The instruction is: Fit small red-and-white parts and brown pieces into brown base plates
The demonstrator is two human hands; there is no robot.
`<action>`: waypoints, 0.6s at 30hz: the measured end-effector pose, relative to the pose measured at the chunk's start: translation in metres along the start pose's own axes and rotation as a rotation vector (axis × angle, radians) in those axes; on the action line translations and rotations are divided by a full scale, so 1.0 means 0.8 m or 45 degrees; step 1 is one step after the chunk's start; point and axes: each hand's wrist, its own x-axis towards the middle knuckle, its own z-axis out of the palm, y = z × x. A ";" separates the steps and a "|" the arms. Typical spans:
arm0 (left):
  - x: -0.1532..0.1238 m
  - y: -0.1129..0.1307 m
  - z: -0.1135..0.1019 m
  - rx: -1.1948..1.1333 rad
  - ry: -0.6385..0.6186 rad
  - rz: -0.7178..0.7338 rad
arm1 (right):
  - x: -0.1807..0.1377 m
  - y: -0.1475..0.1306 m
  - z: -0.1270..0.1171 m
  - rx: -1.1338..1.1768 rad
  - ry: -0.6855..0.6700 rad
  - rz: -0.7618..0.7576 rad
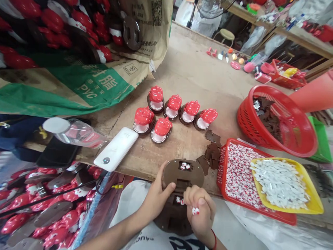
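My left hand (158,194) grips the left edge of a dark brown oval plastic base (195,178), its thumb lying over the rim. Several small white-and-red dice-like pieces (184,166) sit in a recess of that base. A second brown base (173,222) lies nearer to me in my lap, with more such pieces in its recess. Above its right side, my right hand (201,211) is closed, with a small white-and-red piece (195,211) showing between thumb and fingers. Whether more pieces are inside the fist is hidden.
Right of the bases stand a red tray (223,173) of white-and-red pieces, a yellow tray (316,203) of white bits and a red basket (244,114). Brown plates (212,152), red-topped toys (162,128), a white phone (117,147) and a large sack (104,83) occupy the table.
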 end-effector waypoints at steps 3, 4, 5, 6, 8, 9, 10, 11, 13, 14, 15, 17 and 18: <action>0.001 0.001 0.000 0.005 -0.008 -0.001 | -0.005 0.003 -0.006 -0.129 -0.008 -0.055; 0.001 0.001 0.001 0.007 -0.008 -0.002 | -0.007 0.004 -0.009 -0.190 -0.014 -0.070; 0.001 0.002 0.001 0.008 -0.008 -0.003 | -0.008 0.005 -0.010 -0.250 -0.026 -0.074; 0.001 0.002 0.001 0.007 -0.010 -0.004 | -0.009 0.005 -0.012 -0.298 -0.038 -0.069; 0.001 0.002 0.000 0.004 -0.011 -0.002 | -0.009 0.004 -0.012 -0.326 -0.040 -0.061; 0.000 0.002 0.000 0.002 -0.010 -0.003 | -0.008 0.003 -0.010 -0.300 -0.031 -0.062; -0.001 0.002 0.000 -0.001 -0.009 -0.008 | -0.006 0.001 -0.009 -0.251 -0.012 -0.062; -0.001 0.002 0.000 -0.007 -0.007 -0.016 | -0.003 -0.002 -0.007 -0.189 0.017 -0.060; -0.001 0.002 -0.001 -0.025 -0.003 -0.042 | 0.002 -0.008 -0.004 -0.083 0.060 -0.032; -0.001 0.002 -0.001 -0.033 0.001 -0.051 | 0.005 -0.011 -0.004 -0.055 0.064 -0.012; 0.000 0.003 -0.002 -0.038 0.006 -0.056 | 0.007 -0.015 -0.004 -0.047 0.056 0.006; 0.002 0.003 -0.002 -0.042 0.019 -0.054 | 0.008 -0.020 -0.007 -0.062 0.029 0.036; 0.003 0.003 -0.002 -0.041 0.025 -0.054 | 0.007 -0.022 -0.009 -0.065 0.025 0.054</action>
